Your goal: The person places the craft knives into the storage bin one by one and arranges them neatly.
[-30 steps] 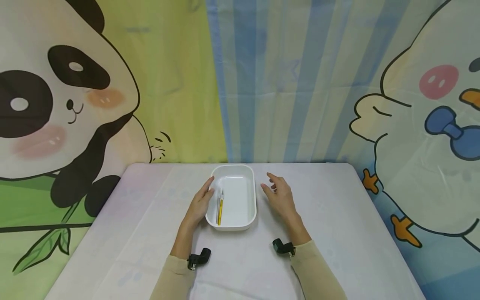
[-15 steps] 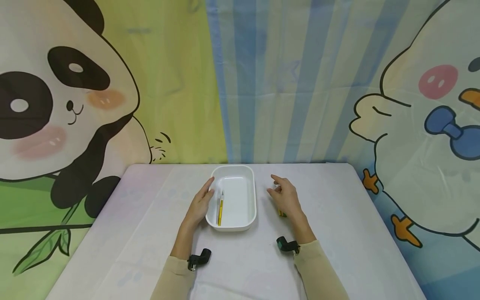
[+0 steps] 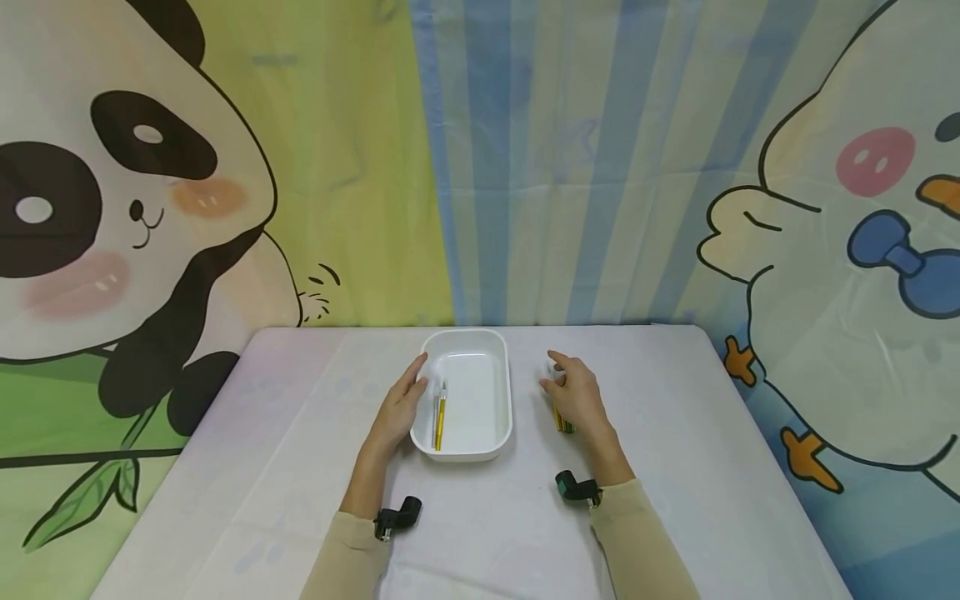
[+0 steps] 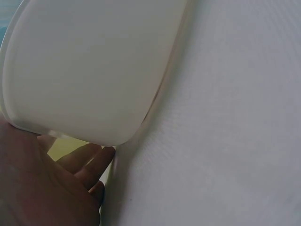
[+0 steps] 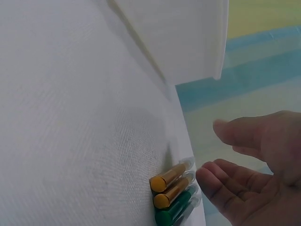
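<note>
Right hand [image 3: 577, 396] has moved outward, exposing pens [image 5: 175, 192]: likely light, stiff, slippery; grip mid-barrel. Its fingers stand parted; left hand [image 3: 395, 412], fingers straight, touches tray [image 3: 480, 408].

Wearer's garment, head view: long sleeves, plain light beige. Left sleeve [image 3: 345, 558] at lower centre-left of frame, right sleeve [image 3: 641, 546] at lower centre-right; both run off the bottom edge. Shallow creases near left cuff; fabric looks matt and smooth.

Wrist hardware: one small black unit per arm, at the cuff. Left wrist camera [image 3: 397, 517]: angular bracket with rounded, stubby head; small silvery part beneath. Right wrist camera [image 3: 576, 488]: same black, similar elbow-like shape, dark green patch on its head, small pale metallic bit by the cuff.

Left hand [image 3: 400, 406] and right hand [image 3: 576, 396]: bare. Finer markings on units too small to read.
</note>
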`<state>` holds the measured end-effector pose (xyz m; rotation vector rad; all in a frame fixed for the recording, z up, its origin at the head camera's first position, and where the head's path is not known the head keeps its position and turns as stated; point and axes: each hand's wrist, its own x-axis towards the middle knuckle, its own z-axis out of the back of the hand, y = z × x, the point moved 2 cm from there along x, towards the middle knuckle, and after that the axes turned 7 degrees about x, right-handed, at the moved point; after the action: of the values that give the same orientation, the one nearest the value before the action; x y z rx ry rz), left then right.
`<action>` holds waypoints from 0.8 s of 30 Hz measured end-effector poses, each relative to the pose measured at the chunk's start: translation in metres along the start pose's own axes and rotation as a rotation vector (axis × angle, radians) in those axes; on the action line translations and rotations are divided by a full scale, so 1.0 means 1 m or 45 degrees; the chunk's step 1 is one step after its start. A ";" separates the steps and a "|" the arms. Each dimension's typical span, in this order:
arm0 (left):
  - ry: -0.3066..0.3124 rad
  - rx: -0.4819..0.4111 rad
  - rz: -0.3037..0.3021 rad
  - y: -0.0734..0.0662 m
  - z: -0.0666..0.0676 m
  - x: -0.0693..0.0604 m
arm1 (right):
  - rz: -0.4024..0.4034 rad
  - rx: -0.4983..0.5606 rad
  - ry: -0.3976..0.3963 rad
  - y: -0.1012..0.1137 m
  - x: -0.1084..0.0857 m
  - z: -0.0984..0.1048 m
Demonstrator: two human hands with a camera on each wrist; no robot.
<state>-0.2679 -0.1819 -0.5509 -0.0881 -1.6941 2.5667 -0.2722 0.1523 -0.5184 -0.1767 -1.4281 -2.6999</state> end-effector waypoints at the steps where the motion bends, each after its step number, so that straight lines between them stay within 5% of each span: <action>1: -0.005 -0.004 -0.006 0.000 0.000 0.000 | -0.002 -0.006 0.004 0.000 0.000 0.000; 24: -0.041 0.066 -0.052 -0.003 0.000 -0.003 | -0.021 -0.055 0.089 0.002 -0.003 0.000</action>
<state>-0.2649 -0.1806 -0.5478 -0.0088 -1.6205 2.5941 -0.2693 0.1514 -0.5165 -0.0731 -1.3592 -2.7229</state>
